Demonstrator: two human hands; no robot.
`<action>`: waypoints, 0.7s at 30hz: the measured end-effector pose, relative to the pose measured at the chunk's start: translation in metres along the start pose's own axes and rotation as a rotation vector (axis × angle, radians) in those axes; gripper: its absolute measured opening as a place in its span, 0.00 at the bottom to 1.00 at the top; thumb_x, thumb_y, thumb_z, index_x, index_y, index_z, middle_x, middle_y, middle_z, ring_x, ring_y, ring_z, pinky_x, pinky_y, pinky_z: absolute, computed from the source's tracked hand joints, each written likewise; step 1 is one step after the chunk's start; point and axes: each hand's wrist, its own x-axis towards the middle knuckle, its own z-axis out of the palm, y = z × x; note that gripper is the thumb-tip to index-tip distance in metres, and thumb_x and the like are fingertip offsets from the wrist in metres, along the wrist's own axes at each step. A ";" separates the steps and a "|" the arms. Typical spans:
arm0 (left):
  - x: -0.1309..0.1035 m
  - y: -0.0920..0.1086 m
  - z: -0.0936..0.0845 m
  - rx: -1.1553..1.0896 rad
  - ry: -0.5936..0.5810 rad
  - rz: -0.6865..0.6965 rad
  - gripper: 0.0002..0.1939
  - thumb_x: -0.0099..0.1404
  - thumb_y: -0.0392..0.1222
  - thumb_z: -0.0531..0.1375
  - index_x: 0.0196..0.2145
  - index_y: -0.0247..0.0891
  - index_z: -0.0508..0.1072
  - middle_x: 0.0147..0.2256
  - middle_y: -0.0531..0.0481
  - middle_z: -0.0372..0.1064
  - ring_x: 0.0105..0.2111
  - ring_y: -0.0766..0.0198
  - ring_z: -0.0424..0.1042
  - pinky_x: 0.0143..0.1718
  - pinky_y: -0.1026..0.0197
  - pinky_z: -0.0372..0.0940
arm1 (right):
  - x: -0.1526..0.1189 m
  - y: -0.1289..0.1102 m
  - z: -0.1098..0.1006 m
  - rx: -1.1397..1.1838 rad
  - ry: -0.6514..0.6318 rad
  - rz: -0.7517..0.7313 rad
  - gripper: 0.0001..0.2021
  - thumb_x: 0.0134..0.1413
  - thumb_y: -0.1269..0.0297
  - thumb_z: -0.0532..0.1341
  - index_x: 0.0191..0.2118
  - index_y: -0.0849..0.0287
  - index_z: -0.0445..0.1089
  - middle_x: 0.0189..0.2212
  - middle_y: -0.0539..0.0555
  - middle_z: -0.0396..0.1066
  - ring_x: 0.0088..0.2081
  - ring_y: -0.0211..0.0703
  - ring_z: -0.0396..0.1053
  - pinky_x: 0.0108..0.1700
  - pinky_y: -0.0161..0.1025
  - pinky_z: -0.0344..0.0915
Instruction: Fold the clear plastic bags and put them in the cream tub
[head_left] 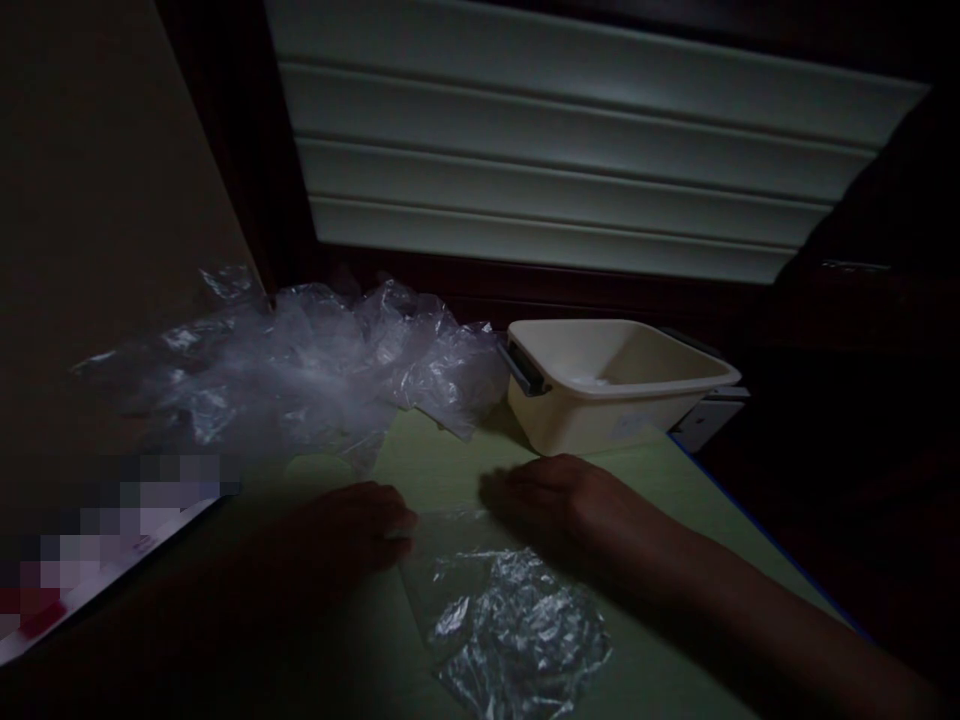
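Note:
A clear, crinkled plastic bag (517, 625) lies on the green tabletop in front of me. My left hand (367, 522) is at the bag's upper left corner, its fingers and thumb closed together on the edge. Dim light hides part of that grip. My right hand (559, 490) lies low over the bag's upper right side, fingers stretched out to the left and slightly blurred. Whether it presses on the plastic or just hovers, I cannot tell.
A large heap of clear plastic bags (322, 360) covers the back left. Behind my right hand stands a cream plastic tub (622, 415) with dark handles, a white object (709, 415) beside it. The green table (450, 465) has a blue right edge. A louvred panel (555, 150) rises behind.

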 end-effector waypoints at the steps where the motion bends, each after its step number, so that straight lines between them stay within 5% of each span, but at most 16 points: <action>1: -0.002 0.000 0.000 0.022 0.012 0.042 0.15 0.66 0.27 0.50 0.43 0.40 0.71 0.43 0.48 0.74 0.44 0.58 0.71 0.48 0.59 0.64 | 0.005 -0.006 0.001 -0.089 -0.086 -0.089 0.17 0.59 0.74 0.57 0.53 0.57 0.70 0.49 0.57 0.72 0.49 0.48 0.70 0.52 0.45 0.64; 4: -0.005 0.000 -0.002 0.063 0.046 0.137 0.18 0.64 0.25 0.51 0.46 0.40 0.70 0.47 0.48 0.73 0.47 0.58 0.70 0.52 0.58 0.61 | 0.018 -0.021 0.005 -0.235 -0.267 -0.277 0.19 0.60 0.76 0.56 0.57 0.63 0.65 0.56 0.62 0.66 0.56 0.50 0.64 0.57 0.46 0.61; 9: -0.003 0.000 -0.007 0.063 0.025 0.153 0.17 0.63 0.26 0.51 0.45 0.40 0.71 0.46 0.47 0.74 0.46 0.58 0.71 0.50 0.57 0.63 | 0.028 -0.023 0.011 -0.207 -0.294 -0.345 0.16 0.59 0.77 0.57 0.52 0.67 0.69 0.53 0.65 0.69 0.56 0.50 0.65 0.57 0.48 0.61; 16: 0.003 -0.002 -0.002 0.064 -0.079 0.090 0.17 0.56 0.25 0.55 0.39 0.41 0.73 0.43 0.47 0.74 0.44 0.57 0.70 0.47 0.57 0.63 | -0.013 0.008 -0.005 -0.074 -0.221 -0.175 0.20 0.57 0.77 0.57 0.55 0.59 0.68 0.55 0.60 0.68 0.56 0.48 0.65 0.58 0.47 0.62; 21: 0.005 -0.007 0.006 0.072 -0.086 0.039 0.12 0.60 0.28 0.55 0.37 0.40 0.73 0.42 0.46 0.74 0.41 0.58 0.71 0.43 0.58 0.64 | -0.043 0.024 -0.013 0.012 -0.115 0.027 0.22 0.55 0.81 0.55 0.53 0.55 0.70 0.54 0.57 0.69 0.54 0.48 0.67 0.57 0.49 0.62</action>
